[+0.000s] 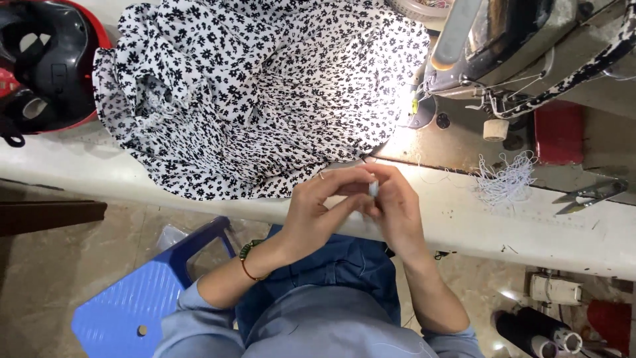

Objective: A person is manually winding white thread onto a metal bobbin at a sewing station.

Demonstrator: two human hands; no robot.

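Note:
My left hand (pixel 322 211) and my right hand (pixel 396 205) meet at the front edge of the white sewing table (pixel 477 225). Their fingertips pinch a small pale piece (pixel 373 188) between them; what it is I cannot tell. A beaded bracelet (pixel 246 255) circles my left wrist. Just beyond the hands lies a white fabric with small black flowers (pixel 265 93), bunched over the left half of the table. The sewing machine head (pixel 503 46) stands at the back right, lit by a bright lamp.
A tangle of white thread (pixel 507 178) lies right of my hands, thread snips (pixel 589 195) farther right. A red and black helmet (pixel 40 63) sits at the far left. A blue plastic stool (pixel 152 292) is under me; thread cones (pixel 536 335) stand on the floor at right.

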